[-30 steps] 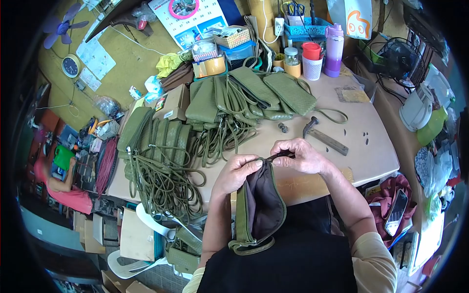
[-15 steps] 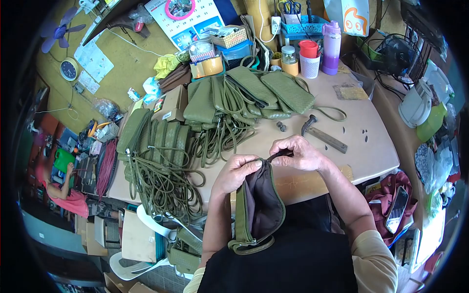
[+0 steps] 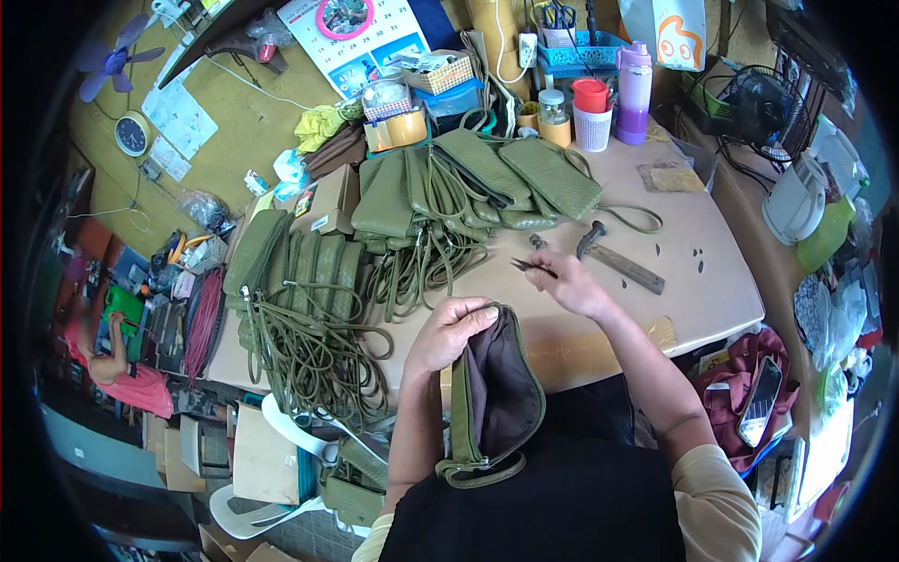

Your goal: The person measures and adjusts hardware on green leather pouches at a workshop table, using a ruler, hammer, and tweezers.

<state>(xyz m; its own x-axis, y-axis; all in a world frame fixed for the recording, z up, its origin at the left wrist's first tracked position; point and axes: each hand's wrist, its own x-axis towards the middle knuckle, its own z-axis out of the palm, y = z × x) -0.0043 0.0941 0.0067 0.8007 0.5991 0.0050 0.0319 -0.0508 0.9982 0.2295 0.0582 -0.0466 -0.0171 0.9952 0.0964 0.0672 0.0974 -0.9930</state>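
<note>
My left hand [image 3: 451, 334] pinches the top corner of an olive-green zip pouch [image 3: 461, 412]. The pouch hangs open over my lap, showing its dark brown lining, with a strap looped at its lower end. Away from the pouch, above the table's front part, my right hand [image 3: 568, 284] is closed on a small dark pointed tool [image 3: 526, 267]; most of it is hidden by the fingers. Just beyond that hand lie a hammer [image 3: 629, 266] with a wooden handle and a small dark metal piece [image 3: 537, 241].
Stacked olive pouches [image 3: 384, 201] and a heap of straps [image 3: 318, 361] cover the table's left and back. Cups and a purple bottle [image 3: 634, 94] stand behind. A maroon bag with a phone [image 3: 760, 403] is at right. Another person [image 3: 131, 375] sits far left.
My right hand has left the pouch's edge and moved up and forward towards the hammer, carrying the small dark tool. My left hand still holds the pouch in place.
</note>
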